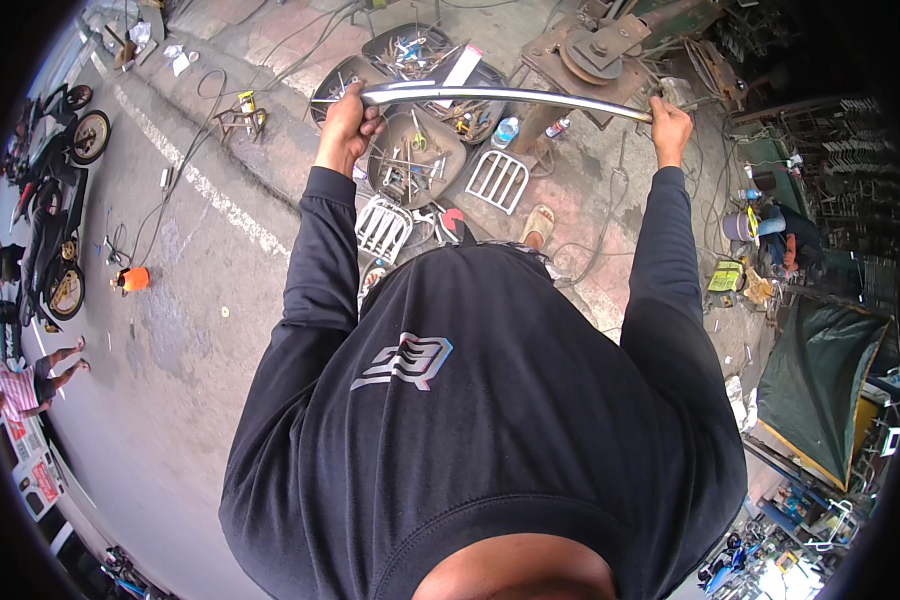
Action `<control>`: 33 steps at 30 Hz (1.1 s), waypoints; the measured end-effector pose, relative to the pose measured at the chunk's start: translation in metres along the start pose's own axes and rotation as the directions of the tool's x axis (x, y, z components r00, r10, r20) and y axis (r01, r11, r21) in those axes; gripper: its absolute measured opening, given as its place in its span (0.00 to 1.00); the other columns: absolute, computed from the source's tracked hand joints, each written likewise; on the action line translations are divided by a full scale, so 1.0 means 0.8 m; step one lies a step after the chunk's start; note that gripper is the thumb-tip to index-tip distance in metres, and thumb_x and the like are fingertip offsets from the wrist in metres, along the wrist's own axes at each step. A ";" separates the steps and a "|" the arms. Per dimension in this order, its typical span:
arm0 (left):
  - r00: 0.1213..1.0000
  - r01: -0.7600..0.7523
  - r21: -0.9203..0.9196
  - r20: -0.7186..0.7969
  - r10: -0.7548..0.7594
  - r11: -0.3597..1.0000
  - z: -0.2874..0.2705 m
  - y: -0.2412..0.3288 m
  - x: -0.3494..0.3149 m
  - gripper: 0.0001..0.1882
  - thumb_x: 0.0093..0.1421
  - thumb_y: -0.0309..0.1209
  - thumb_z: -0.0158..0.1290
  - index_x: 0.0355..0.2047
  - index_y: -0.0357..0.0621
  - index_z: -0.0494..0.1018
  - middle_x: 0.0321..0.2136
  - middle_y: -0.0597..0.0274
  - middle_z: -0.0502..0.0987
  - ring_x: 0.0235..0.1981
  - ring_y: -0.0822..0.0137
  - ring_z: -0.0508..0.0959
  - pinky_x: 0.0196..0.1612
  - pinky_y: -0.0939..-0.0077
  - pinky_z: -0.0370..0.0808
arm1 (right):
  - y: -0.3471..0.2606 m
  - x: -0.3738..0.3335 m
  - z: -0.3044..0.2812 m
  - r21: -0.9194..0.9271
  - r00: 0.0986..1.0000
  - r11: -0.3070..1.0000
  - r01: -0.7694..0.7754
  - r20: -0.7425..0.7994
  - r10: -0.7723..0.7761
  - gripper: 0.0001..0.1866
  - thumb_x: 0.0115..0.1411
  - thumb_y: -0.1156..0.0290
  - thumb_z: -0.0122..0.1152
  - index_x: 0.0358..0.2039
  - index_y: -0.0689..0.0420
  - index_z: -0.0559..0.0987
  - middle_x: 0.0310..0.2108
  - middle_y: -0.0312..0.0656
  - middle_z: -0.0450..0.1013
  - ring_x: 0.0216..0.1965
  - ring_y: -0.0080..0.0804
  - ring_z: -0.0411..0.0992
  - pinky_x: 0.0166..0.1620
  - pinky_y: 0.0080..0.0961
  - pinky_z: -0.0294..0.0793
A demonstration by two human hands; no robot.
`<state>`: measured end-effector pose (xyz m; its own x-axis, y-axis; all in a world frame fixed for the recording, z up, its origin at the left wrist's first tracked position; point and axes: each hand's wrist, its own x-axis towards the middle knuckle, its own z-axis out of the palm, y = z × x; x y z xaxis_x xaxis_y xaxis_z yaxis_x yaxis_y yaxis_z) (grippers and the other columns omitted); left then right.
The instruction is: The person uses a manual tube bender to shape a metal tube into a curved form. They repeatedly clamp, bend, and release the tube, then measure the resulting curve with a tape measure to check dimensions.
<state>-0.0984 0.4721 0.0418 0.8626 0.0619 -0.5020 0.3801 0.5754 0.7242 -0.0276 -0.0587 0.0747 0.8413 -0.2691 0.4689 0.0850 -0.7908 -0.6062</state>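
Note:
A long shiny metal tube [530, 95] stretches across in front of me, held up at both ends; it looks gently curved, though the lens bends lines too. My left hand [347, 128] is closed around its left end, where a second thin strip or rod seems to run alongside. At the right end my right hand [670, 130] grips the tube with its fingers wrapped over it. Below the tube lie trays of tools [415, 160] and a white metal rack [497, 182]. Another white rack [383, 228] rests near my left forearm.
A rusty bending rig with a round wheel [592, 55] stands ahead right. Cables run over the ground. Parked motorcycles [60, 200] and an orange container [130, 279] are left; a person [790, 228] sits at right near a green tarp [820, 385]. A water bottle [505, 133] stands ahead.

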 end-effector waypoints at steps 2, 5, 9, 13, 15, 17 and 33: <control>1.000 -0.010 0.005 0.008 0.010 1.000 0.001 0.000 -0.001 0.13 0.73 0.38 0.39 0.38 0.40 0.63 0.14 0.65 0.62 0.08 0.72 0.56 0.18 0.68 0.64 | 0.000 -0.002 -0.001 0.017 1.000 1.000 0.014 -0.021 -0.013 0.20 0.56 0.56 0.65 0.32 0.64 0.82 0.21 0.54 0.74 0.25 0.32 0.75 0.37 0.33 0.74; 1.000 -0.021 0.024 0.018 0.021 0.999 0.002 0.000 -0.002 0.13 0.73 0.38 0.39 0.38 0.39 0.63 0.14 0.65 0.62 0.08 0.73 0.56 0.18 0.68 0.63 | -0.001 -0.003 -0.002 0.011 0.999 1.000 0.021 -0.035 -0.021 0.19 0.56 0.57 0.65 0.31 0.65 0.82 0.20 0.53 0.74 0.24 0.31 0.74 0.36 0.32 0.73; 1.000 -0.023 0.016 0.017 0.023 1.000 0.005 0.001 -0.006 0.13 0.72 0.38 0.40 0.39 0.39 0.63 0.14 0.65 0.62 0.08 0.73 0.56 0.18 0.69 0.64 | -0.002 -0.004 -0.001 0.023 0.999 1.000 0.022 -0.042 -0.021 0.19 0.56 0.57 0.65 0.29 0.65 0.81 0.19 0.52 0.73 0.23 0.30 0.73 0.36 0.32 0.73; 1.000 0.004 0.015 0.004 -0.004 1.000 0.006 0.003 -0.008 0.10 0.73 0.38 0.40 0.41 0.45 0.63 0.13 0.69 0.59 0.08 0.75 0.52 0.20 0.71 0.62 | -0.003 -0.004 0.000 0.038 0.998 0.999 0.037 -0.057 -0.035 0.19 0.56 0.57 0.65 0.28 0.65 0.80 0.17 0.51 0.70 0.22 0.30 0.71 0.35 0.32 0.72; 1.000 0.003 0.020 0.009 -0.003 1.000 0.005 0.002 -0.007 0.10 0.73 0.39 0.40 0.40 0.46 0.62 0.13 0.69 0.59 0.08 0.75 0.52 0.20 0.71 0.62 | -0.003 -0.003 0.001 0.024 0.998 0.999 0.043 -0.044 -0.042 0.20 0.56 0.57 0.65 0.28 0.65 0.80 0.17 0.51 0.69 0.22 0.30 0.70 0.34 0.32 0.72; 1.000 -0.013 0.017 0.012 0.013 1.000 0.003 0.000 -0.004 0.12 0.72 0.38 0.40 0.39 0.41 0.63 0.14 0.67 0.61 0.08 0.74 0.55 0.19 0.70 0.63 | -0.002 -0.002 0.001 0.017 0.998 0.999 0.043 -0.038 -0.042 0.20 0.56 0.57 0.65 0.28 0.65 0.80 0.16 0.50 0.68 0.21 0.29 0.70 0.34 0.32 0.72; 0.869 -0.495 0.036 0.028 0.495 0.868 -0.008 -0.011 -0.108 0.23 0.73 0.39 0.33 0.60 0.38 0.64 0.12 0.69 0.60 0.09 0.74 0.57 0.13 0.80 0.57 | -0.128 -0.048 -0.040 0.776 0.734 0.499 0.384 -0.585 0.344 0.07 0.60 0.70 0.58 0.32 0.61 0.72 0.24 0.36 0.69 0.28 0.30 0.71 0.33 0.29 0.71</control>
<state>-0.1786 0.4669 0.0760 0.9466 0.3158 -0.0648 -0.0853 0.4390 0.8944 -0.0856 0.0150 0.1396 0.3347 -0.7914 0.5115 0.7804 -0.0714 -0.6212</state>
